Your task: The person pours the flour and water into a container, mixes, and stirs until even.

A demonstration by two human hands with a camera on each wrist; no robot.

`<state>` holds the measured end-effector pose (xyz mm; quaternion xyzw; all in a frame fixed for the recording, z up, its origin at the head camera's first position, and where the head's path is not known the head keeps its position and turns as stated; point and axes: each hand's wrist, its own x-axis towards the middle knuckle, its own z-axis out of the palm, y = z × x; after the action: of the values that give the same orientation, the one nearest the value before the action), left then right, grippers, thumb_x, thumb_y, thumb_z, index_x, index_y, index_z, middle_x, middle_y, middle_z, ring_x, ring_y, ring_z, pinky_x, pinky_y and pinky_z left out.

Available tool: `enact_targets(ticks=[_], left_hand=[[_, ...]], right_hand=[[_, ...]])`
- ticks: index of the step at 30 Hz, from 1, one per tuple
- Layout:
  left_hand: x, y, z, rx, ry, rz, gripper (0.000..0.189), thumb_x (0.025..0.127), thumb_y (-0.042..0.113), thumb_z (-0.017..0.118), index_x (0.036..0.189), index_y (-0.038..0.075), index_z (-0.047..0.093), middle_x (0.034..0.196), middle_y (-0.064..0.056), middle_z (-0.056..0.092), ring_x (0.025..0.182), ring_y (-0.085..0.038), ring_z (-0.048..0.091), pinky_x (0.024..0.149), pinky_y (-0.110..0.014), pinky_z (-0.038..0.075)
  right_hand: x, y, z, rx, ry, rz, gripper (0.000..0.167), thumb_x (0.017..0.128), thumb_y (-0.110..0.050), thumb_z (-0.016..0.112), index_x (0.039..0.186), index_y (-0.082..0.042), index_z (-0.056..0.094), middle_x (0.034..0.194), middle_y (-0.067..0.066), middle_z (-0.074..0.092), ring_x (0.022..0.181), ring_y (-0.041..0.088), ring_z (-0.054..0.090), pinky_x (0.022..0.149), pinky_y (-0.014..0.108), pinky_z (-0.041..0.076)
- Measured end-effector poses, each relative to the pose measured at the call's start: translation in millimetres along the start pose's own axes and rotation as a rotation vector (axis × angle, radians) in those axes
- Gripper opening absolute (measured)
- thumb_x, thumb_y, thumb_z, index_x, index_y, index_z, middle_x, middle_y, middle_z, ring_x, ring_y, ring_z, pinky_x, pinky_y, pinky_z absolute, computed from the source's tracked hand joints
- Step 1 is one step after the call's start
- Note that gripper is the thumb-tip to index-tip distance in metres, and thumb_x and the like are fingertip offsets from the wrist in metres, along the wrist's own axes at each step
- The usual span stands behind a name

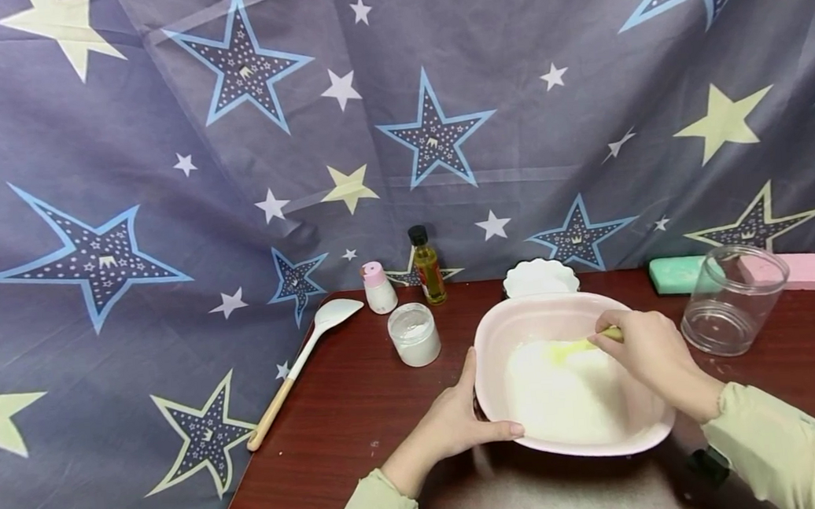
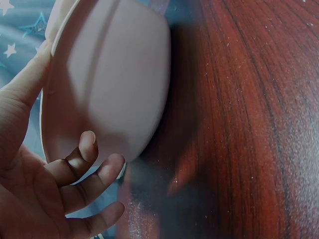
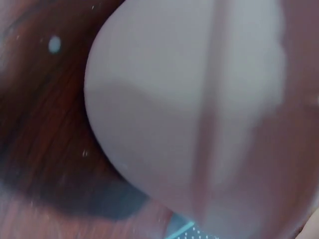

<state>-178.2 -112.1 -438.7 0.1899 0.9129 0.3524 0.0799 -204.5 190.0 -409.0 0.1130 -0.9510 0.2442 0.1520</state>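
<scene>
A pale pink basin (image 1: 487, 329) with white contents (image 1: 567, 401) sits toward the right of the table in the head view. My left hand (image 1: 442, 424) holds its left end, the thumb along the near rim. In the left wrist view several fingers of the left hand (image 2: 65, 184) curve beside the basin's outer wall (image 2: 124, 64). Over the basin, my right hand (image 1: 652, 352) pinches the handle of a yellow-green utensil (image 1: 570, 349). Its lower end lies in the white contents and is too blurred to name its kind. The right wrist view shows mostly the basin's outside (image 3: 149, 99).
Left of the basin stand an open jar of white stuff (image 1: 415, 345), a pink-capped shaker (image 1: 379, 292) and an oil bottle (image 1: 428, 273). A white ladle (image 1: 295, 373) lies further left. Behind is a scalloped white dish (image 1: 540, 277); at right, a clear jar (image 1: 727, 311) and green and pink blocks (image 1: 806, 271).
</scene>
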Motion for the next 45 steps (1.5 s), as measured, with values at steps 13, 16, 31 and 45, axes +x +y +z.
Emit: enact_targets(ticks=[13, 16, 31, 45], left_hand=[[-0.3, -0.7, -0.3, -0.008, 0.007, 0.024, 0.126, 0.069, 0.058, 0.082, 0.158, 0.016, 0.003, 0.137, -0.016, 0.055, 0.110, -0.019, 0.060, 0.092, -0.037, 0.047], [-0.4, -0.9, -0.4, -0.011, 0.005, 0.021, 0.126, 0.069, 0.057, 0.082, 0.158, 0.016, 0.003, 0.138, -0.016, 0.053, 0.111, -0.019, 0.059, 0.093, -0.037, 0.046], [-1.4, -1.1, -0.2, -0.004, 0.004, 0.010, 0.126, 0.069, 0.059, 0.081, 0.158, 0.015, 0.003, 0.136, -0.017, 0.055, 0.110, -0.020, 0.059, 0.092, -0.037, 0.047], [-0.5, 0.2, 0.2, -0.003, 0.002, 0.009, 0.127, 0.069, 0.059, 0.081, 0.158, 0.016, 0.003, 0.135, -0.017, 0.056, 0.110, -0.020, 0.060, 0.092, -0.037, 0.047]], right_hand=[[-4.0, 18, -26, -0.082, 0.014, -0.070, 0.006, 0.081, -0.015, 0.077, 0.081, -0.011, 0.074, 0.073, 0.003, 0.069, 0.063, 0.030, 0.063, 0.053, 0.045, 0.045], [-5.4, 19, -32, -0.096, 0.000, -0.089, 0.005, 0.080, -0.014, 0.078, 0.080, -0.011, 0.074, 0.071, 0.001, 0.067, 0.061, 0.026, 0.061, 0.054, 0.044, 0.045], [-12.1, 18, -51, -0.135, -0.141, -0.137, 0.010, 0.074, -0.015, 0.082, 0.071, -0.015, 0.072, 0.065, -0.008, 0.064, 0.054, 0.011, 0.049, 0.051, 0.034, 0.040], [-20.7, 8, -42, 0.024, -0.251, -0.184, 0.012, 0.076, -0.021, 0.082, 0.070, -0.026, 0.073, 0.066, -0.019, 0.061, 0.059, 0.000, 0.049, 0.056, 0.027, 0.043]])
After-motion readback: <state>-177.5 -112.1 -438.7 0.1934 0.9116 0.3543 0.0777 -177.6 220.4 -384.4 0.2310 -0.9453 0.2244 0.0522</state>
